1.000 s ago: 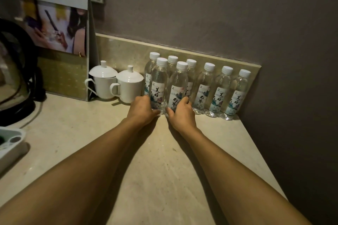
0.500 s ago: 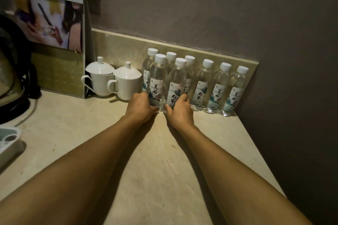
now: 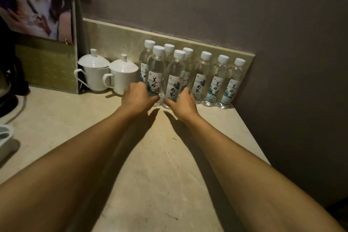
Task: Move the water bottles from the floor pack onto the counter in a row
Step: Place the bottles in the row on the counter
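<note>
Eight water bottles stood upright on the bench, white-capped, clear, labelled. Six lined along the backsplash, at the far right corner by the wall; two more set just in front of that row, towards its left end. Front left bottle gripped low down by the left hand, fingers curled round its left side, thumb reaching across near the base. Front right bottle gripped likewise by the right hand, fingers wrapped round its right side, thumb pointing inward at the foot. Both thumbs close together, not quite touching. Both bottles apparently still seated on the bench, side by side and touching or nearly so. Rightmost bottle of the back row near the side wall, apart from both hands.

Left of the bottles, two white lidded cups, handles turned leftward, the nearer one just beside the left hand. Further left, a standing printed card, blurred. At the left edge, a dark kettle partly out of view, and a pale tray cut off by the frame.
</note>
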Tool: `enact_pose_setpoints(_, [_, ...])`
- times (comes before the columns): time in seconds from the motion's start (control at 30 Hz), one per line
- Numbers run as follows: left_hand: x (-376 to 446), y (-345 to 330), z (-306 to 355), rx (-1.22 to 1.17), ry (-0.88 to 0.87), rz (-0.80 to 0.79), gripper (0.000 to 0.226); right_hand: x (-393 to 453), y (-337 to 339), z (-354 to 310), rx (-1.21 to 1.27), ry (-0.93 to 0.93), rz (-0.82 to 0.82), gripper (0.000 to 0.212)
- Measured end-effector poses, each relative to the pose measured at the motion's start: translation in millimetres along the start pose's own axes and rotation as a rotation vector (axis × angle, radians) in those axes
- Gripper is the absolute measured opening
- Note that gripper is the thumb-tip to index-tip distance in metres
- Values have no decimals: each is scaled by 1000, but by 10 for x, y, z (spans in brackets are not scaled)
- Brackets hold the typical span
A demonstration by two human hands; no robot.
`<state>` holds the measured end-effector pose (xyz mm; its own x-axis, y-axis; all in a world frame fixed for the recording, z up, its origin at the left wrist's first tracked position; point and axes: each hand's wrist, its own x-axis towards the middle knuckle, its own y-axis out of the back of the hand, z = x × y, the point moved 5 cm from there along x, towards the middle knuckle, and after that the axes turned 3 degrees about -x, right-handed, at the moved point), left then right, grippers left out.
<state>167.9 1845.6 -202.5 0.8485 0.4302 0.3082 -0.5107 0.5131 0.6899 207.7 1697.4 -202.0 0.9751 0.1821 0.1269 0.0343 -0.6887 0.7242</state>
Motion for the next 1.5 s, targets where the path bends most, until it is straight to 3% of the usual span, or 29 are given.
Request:
enact_pose_setpoints(0.17, [-161,175,243,180,11,28,31,-129,254,33,7,-28,48,47])
enact_pose_setpoints(0.37, [-383,173,669,104,-55,40,34,-388,751,90,32,79,142,12])
enact_pose_setpoints(0.8, [-1399,-457,2468,89,-249,40,34,-1208,2401,1031,2,135,341,18])
enact_pose_setpoints(1.23, [-2799,-1836,4644,19,-469,-216,33,-2170,4299,2940,-22,-76,565,14])
enact_pose_setpoints(1.5, [-3443,-2884,5384,0,-558,-443,33,-2480,4864,4139,-31,-284,591,12])
